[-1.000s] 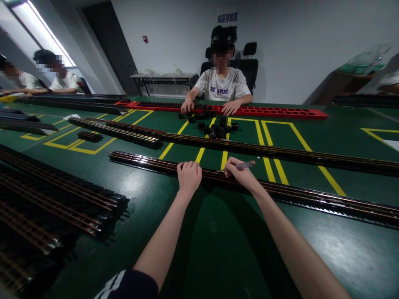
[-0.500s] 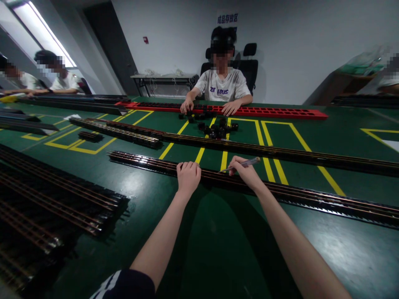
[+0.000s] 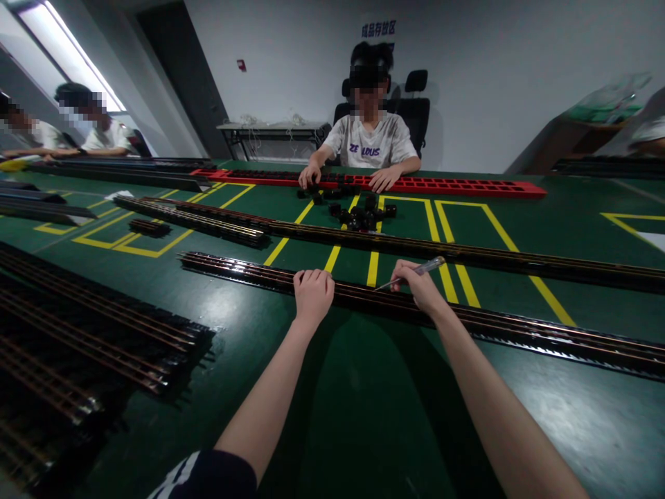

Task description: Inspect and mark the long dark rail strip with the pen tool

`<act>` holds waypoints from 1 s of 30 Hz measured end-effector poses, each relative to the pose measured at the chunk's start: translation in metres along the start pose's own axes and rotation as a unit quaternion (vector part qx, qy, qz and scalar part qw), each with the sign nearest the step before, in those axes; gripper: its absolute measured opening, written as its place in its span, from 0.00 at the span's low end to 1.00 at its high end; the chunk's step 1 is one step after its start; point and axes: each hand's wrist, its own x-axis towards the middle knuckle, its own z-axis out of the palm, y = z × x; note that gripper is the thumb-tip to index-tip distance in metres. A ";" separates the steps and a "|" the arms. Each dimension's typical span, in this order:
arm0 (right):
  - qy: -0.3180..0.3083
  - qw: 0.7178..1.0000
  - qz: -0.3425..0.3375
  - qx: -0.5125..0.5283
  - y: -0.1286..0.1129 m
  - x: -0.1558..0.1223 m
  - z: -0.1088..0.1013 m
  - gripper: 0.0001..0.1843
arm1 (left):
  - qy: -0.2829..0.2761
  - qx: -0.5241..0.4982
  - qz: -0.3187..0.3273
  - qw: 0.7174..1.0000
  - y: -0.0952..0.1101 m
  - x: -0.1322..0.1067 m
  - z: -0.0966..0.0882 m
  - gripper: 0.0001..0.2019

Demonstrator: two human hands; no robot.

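Observation:
A long black rail with copper-coloured strips (image 3: 249, 269) lies across the green table in front of me. My left hand (image 3: 314, 292) is closed over it left of the middle, fingers curled around its far edge. In my right hand (image 3: 416, 285) is a screwdriver (image 3: 430, 265) with a clear handle, held slantwise like a pen. Its thin shaft points down and left, and the tip is at the rail's strips, to the right of my left hand. Whether the tip touches a strip, I cannot tell.
Another long rail (image 3: 467, 254) lies behind mine. Several similar rails (image 3: 104, 326) are stacked at the left. Small black parts (image 3: 361, 216) sit mid-table before a co-worker (image 3: 371, 142), whose hands rest at a red tray (image 3: 467, 187). A short rail piece (image 3: 149, 227) lies left.
My right hand and the screwdriver have shifted a little to the right along the rail. My left hand stays in place on the rail.

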 end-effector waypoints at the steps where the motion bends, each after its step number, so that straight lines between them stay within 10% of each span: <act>1: 0.002 1.000 0.000 0.007 0.001 0.000 -0.001 0.11 | 0.000 0.000 -0.001 1.000 0.000 0.000 0.000 0.15; 30: -0.005 1.000 -0.003 0.010 0.006 0.001 -0.003 0.11 | 0.000 0.000 -0.002 1.000 0.001 0.000 0.000 0.15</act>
